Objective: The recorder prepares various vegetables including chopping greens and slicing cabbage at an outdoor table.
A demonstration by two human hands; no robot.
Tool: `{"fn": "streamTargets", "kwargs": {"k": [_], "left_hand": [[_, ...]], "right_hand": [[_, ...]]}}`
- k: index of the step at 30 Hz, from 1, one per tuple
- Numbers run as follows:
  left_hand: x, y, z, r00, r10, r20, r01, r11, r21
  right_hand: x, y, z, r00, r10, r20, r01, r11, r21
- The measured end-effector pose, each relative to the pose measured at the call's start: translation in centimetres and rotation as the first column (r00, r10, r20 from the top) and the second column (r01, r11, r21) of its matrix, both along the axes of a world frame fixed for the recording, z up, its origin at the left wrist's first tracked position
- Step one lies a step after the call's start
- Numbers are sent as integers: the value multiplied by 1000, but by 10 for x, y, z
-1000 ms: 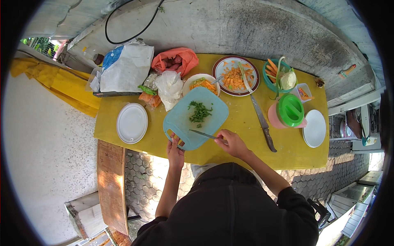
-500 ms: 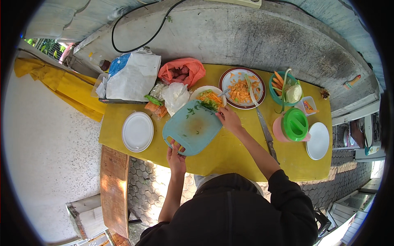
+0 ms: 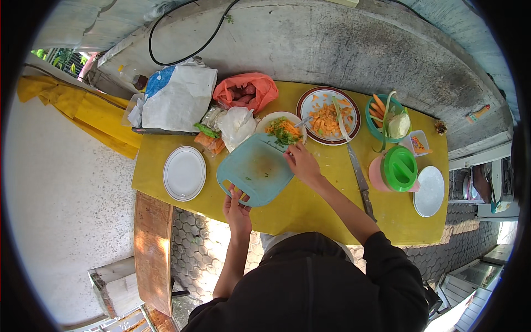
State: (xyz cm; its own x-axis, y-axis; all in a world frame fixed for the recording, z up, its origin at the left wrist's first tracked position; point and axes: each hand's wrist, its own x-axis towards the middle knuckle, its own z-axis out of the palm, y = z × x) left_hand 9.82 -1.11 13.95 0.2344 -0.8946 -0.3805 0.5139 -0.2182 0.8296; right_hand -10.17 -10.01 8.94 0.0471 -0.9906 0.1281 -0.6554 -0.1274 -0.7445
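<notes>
A light blue cutting board (image 3: 257, 169), stained brown in the middle, tilts over the table toward a white bowl (image 3: 264, 123). My left hand (image 3: 238, 213) is closed round its handle slot at the near left corner. At the board's right edge my right hand (image 3: 304, 165) is closed, thumb over the face; its other fingertips are partly hidden. Chopped green leaves (image 3: 271, 145) lie along the far edge, and a few bits stick lower down. The bowl holds shredded orange and green vegetables (image 3: 284, 130), with a utensil handle (image 3: 303, 121) leaning out.
Right of the bowl, a brown-rimmed plate (image 3: 301, 100) bears chopped carrot; a long knife (image 3: 360, 182) lies nearer. Farther right stand a green-lidded pitcher (image 3: 399, 169), a teal vegetable basin (image 3: 371, 128) and white plates (image 3: 428, 191). Leftward are plates (image 3: 184, 173), bags (image 3: 238, 130) and a red bag (image 3: 271, 94).
The board has shifted slightly left and toward the far side. My right hand has moved left along with it, and fewer green leaves lie on the board's face.
</notes>
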Motion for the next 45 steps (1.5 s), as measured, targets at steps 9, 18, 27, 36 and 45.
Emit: {"fn": "streamTargets", "kwargs": {"k": [9, 18, 27, 36, 45], "left_hand": [[-5, -4, 1, 999, 41, -6, -42, 998, -43], [-8, -3, 4, 999, 43, -24, -44, 998, -53], [-9, 2, 8, 999, 36, -2, -36, 998, -58], [2, 16, 20, 1000, 12, 27, -10, 998, -63], [5, 29, 17, 998, 44, 52, -43, 999, -18]], "right_hand": [[-6, 67, 29, 981, 191, 43, -187, 979, -81], [11, 60, 33, 973, 196, 122, -190, 980, -54], [-14, 17, -10, 999, 31, -21, -32, 999, -14], [-22, -6, -17, 1000, 2, 23, -3, 1000, 27], [-22, 5, -18, 997, 40, -71, -35, 997, 67]]}}
